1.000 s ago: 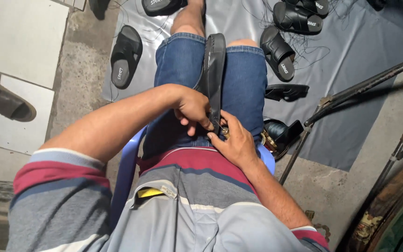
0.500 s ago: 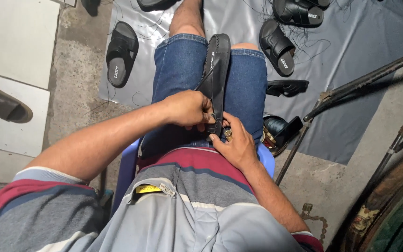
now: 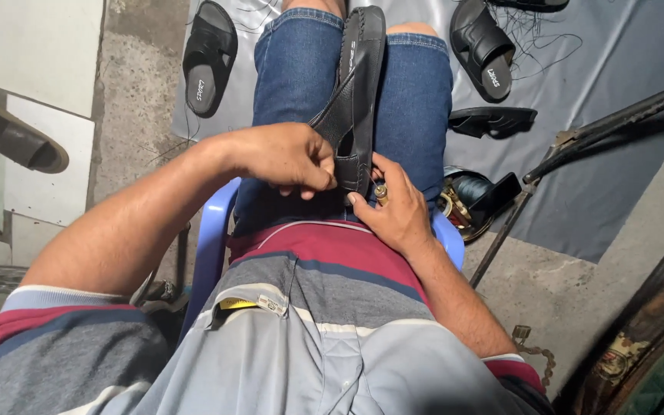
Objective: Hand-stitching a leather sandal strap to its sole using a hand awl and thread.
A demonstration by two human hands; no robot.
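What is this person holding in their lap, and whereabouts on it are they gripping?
A black sandal lying on the thighs. The left hand pinches its strap and near edge; the right hand steadies the heel end.

Hard daylight falls from above, whitening the pale tiles (image 3: 40, 46) at upper left and throwing crisp dark shadows beside the metal bar (image 3: 616, 123), while focus stays sharp and wide-lens bending stretches the edges.

the left hand (image 3: 286, 159) is curling its fingers into a pinch, forearm reaching in from the left. the right hand (image 3: 393, 211) is resting palm down in the lap, fingers bent, thumb pointing leftward.
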